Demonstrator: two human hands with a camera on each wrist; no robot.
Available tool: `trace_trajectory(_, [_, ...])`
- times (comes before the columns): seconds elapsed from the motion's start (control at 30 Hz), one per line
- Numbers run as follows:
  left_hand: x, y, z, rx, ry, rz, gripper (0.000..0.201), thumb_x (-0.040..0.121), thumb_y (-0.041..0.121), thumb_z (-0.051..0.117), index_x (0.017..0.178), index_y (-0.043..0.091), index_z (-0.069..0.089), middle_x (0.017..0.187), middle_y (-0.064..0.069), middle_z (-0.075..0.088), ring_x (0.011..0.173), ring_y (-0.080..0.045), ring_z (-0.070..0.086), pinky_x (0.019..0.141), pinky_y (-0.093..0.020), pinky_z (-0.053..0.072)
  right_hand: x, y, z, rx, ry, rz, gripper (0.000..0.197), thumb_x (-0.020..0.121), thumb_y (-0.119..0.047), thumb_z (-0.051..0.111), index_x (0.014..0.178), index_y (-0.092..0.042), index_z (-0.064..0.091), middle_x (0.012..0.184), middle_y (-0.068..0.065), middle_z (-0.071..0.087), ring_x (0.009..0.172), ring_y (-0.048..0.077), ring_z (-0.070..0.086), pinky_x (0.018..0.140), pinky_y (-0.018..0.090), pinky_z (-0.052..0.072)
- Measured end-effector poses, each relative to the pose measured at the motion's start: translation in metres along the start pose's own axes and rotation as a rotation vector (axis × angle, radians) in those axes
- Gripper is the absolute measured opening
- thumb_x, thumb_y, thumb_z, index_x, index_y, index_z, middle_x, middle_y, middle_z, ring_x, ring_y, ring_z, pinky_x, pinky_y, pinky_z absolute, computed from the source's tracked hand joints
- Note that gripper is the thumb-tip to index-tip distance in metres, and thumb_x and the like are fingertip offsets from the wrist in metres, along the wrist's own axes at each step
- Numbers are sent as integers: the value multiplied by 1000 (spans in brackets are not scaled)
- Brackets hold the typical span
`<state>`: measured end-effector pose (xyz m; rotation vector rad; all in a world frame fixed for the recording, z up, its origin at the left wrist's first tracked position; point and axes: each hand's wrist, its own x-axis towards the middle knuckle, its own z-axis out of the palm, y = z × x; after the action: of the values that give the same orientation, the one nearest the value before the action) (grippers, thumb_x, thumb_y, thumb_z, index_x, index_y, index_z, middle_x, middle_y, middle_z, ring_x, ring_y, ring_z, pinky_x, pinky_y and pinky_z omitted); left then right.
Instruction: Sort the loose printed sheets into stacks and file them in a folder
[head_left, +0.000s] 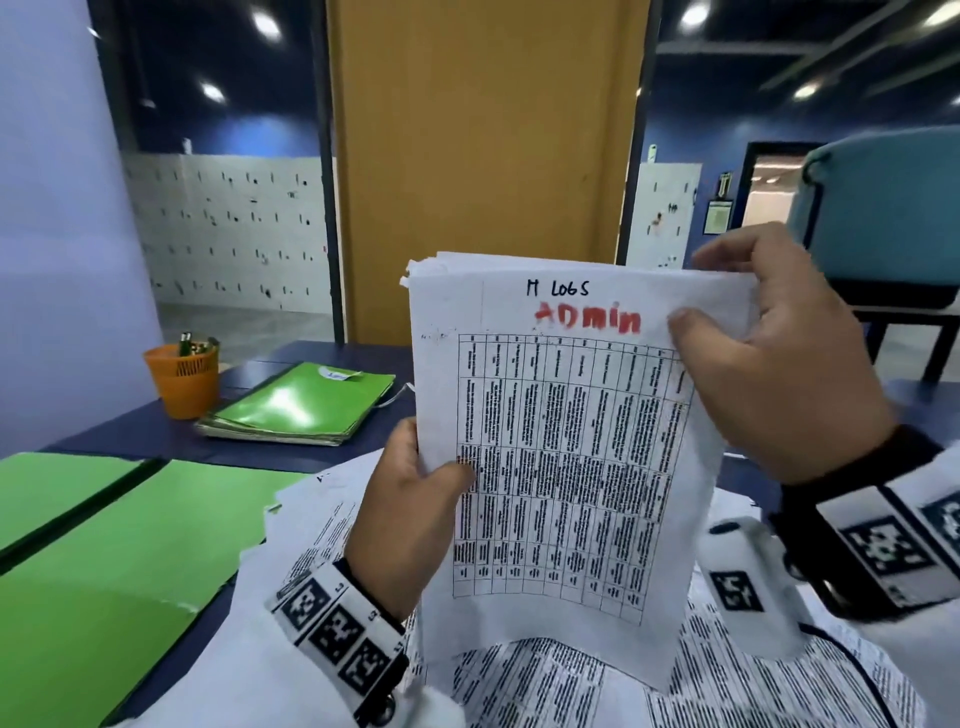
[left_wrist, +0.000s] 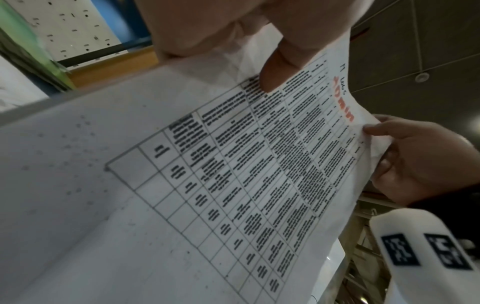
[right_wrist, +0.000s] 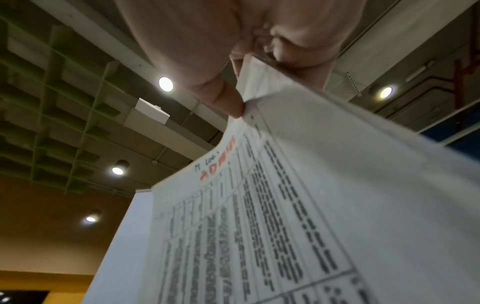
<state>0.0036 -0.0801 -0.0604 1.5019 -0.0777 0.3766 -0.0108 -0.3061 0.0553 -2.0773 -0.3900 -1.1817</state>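
Mid-sorting, the left hand (head_left: 410, 499) and right hand (head_left: 779, 353) both clamp the white printed sheaf marked "ADMIN" (head_left: 566, 467) upright at frame centre, likely next squaring it for the open green card folder (head_left: 119, 545) at lower left.

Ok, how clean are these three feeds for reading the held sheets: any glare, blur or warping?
Head view: red "ADMIN" on the held sheets reads, table text smears; glare on the stacked green folders; edges bow. Left wrist view: left hand soft and oversized, grid legible, words not. Right wrist view: ceiling lights flare; the page blurs lower down.
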Motion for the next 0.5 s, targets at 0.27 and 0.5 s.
trace_trajectory(0.27, [14, -18, -6, -34, -56, -35, 47, 78, 2, 66, 122, 17, 62, 113, -3, 78, 110, -27, 72, 106, -58, 48, -3, -5, -3, 221, -50, 85, 45, 87, -6, 62, 119, -34, 46, 103, -3, 59, 86, 12, 63, 78, 35, 55])
trace_trajectory(0.5, [21, -32, -17, -65, -180, 33, 52, 96, -12, 54, 141, 13, 53, 132, -1, 71, 127, -22, 64, 109, -40, 48, -94, 60, 25, 561, -356, 612, 49, 87, 18, 51, 108, -24, 64, 96, -3, 76, 104, 28, 68, 90, 46, 53])
